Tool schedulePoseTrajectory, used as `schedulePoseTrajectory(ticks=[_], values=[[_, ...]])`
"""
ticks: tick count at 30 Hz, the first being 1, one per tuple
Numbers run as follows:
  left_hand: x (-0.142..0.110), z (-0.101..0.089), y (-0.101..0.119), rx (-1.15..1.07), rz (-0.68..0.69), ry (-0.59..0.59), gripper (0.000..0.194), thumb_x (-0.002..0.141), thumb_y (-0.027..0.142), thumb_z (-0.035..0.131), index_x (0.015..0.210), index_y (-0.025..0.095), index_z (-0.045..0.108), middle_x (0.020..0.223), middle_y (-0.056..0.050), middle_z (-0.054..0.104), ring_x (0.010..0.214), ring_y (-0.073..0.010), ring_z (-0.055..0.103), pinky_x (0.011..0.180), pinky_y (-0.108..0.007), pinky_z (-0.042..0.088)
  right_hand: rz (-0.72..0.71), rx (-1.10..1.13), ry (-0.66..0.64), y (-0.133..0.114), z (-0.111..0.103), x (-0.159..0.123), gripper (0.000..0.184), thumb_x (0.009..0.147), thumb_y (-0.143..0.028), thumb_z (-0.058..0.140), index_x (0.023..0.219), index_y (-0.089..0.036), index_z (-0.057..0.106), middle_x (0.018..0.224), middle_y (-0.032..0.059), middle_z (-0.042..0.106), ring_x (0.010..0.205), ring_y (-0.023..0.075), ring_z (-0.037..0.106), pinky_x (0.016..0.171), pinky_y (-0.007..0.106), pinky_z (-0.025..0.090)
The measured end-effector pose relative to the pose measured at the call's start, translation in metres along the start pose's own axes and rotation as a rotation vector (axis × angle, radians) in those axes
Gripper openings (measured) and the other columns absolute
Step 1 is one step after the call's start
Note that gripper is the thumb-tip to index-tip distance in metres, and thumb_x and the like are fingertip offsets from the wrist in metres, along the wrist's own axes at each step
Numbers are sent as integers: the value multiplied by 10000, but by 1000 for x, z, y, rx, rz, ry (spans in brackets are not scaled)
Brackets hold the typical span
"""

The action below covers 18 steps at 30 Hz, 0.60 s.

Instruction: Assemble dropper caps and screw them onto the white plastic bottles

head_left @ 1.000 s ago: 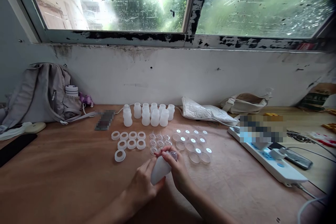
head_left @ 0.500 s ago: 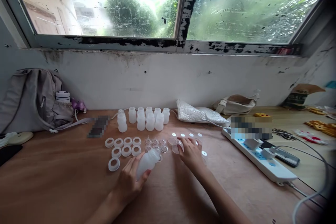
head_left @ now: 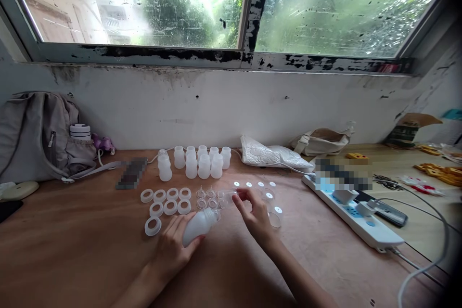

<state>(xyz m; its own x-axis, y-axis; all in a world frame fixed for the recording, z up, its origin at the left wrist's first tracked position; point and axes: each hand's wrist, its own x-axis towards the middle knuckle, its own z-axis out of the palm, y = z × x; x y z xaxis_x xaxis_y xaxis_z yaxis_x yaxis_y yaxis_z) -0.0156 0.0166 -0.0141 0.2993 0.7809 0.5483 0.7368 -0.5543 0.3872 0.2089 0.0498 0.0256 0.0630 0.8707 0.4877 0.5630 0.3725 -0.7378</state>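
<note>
My left hand (head_left: 175, 240) is wrapped round a frosted white bottle (head_left: 198, 227), tilted with its neck up and to the right. A clear part, seemingly a nipple, sits at the mouth. My right hand (head_left: 255, 214) pinches a clear cap (head_left: 228, 198) a little above and right of the bottle's mouth, apart from it. Clear silicone nipples (head_left: 200, 204) lie in rows just beyond the bottle. To their left are several frosted rings (head_left: 171, 207). More clear caps (head_left: 274, 219) with white round spots stand right of my right hand, partly hidden by it.
Several frosted bottles (head_left: 204, 167) stand by the wall. A white padded bag (head_left: 267, 155) and a power strip (head_left: 375, 231) with cables are to the right. A grey backpack (head_left: 39, 130) sits at the left, and a blurred-out flat object (head_left: 132, 173) lies near it.
My right hand left the bottle, reached right to the clear caps and now comes back left with one. My left hand has moved left and keeps hold of the bottle. The view has shifted right.
</note>
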Motion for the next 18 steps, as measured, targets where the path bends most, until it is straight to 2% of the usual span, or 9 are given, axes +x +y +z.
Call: schedulePoseTrajectory(ticks=[6,14,18], values=[[0,-2,-4,10,-2,17,408,760,310,520,1147,199,456,1015,-64,598,950,-219,554,779,-338,486,45,103,5,3,-1,0,200,802,-368,474,804,-176,529,693,27,587,664,162,559,611,261,417],[1,-4,-6,9,3,6,411,768,310,516,1155,195,439,1029,-70,585,969,-226,537,809,-355,467,61,190,-147,-3,16,-10,225,797,-374,473,718,-175,538,630,14,558,601,146,532,566,251,419],[-1,-4,-6,-5,22,-22,420,773,308,517,1164,188,422,1037,-81,574,976,-231,523,820,-368,454,105,310,-206,-3,25,-16,241,800,-386,467,708,-170,520,597,3,536,552,128,526,522,233,425]])
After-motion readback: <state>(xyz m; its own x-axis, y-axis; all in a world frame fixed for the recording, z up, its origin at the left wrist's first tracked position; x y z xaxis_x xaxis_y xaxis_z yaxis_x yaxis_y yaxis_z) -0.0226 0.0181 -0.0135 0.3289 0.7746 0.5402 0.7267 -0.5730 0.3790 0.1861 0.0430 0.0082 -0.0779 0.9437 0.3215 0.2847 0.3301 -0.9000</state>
